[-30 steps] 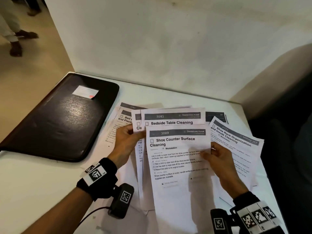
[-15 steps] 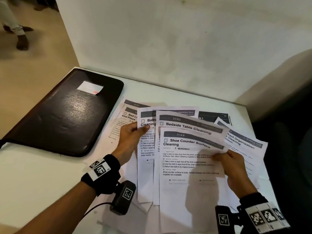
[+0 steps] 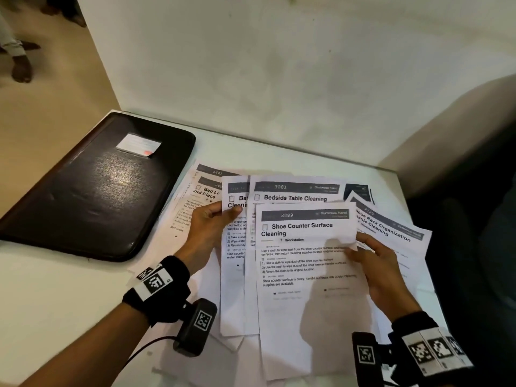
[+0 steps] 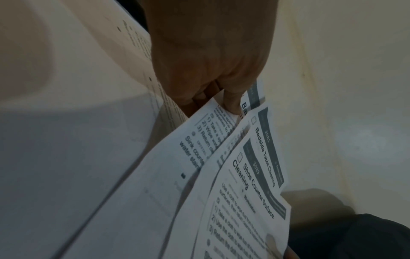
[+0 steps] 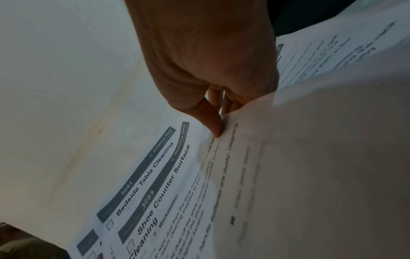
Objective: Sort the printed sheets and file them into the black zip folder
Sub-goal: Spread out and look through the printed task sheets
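Observation:
Printed sheets are fanned above the white table (image 3: 55, 297). My left hand (image 3: 212, 222) pinches the left edge of the "Bathroom" sheet (image 3: 234, 247), thumb on top, as the left wrist view shows (image 4: 233, 105). My right hand (image 3: 371, 258) pinches the right edge of the top "Shoe Counter Surface Cleaning" sheet (image 3: 304, 275), its thumb (image 5: 213, 126) pressing the paper. A "Bedside Table Cleaning" sheet (image 3: 296, 197) lies between them. The black zip folder (image 3: 92, 196) lies closed at the left, a white label (image 3: 138, 144) on its cover.
More sheets lie on the table: "Bed Linen" sheets (image 3: 201, 196) beside the folder, a "Shoe Rack Organization" sheet (image 3: 391, 227) at the right. A white wall (image 3: 279, 79) stands behind the table. A person's feet (image 3: 19, 65) show on the floor at the far left.
The held sheets have fanned out: the Bathroom sheet slid left with my left hand, and the Shoe Counter sheet shifted right and down with my right hand.

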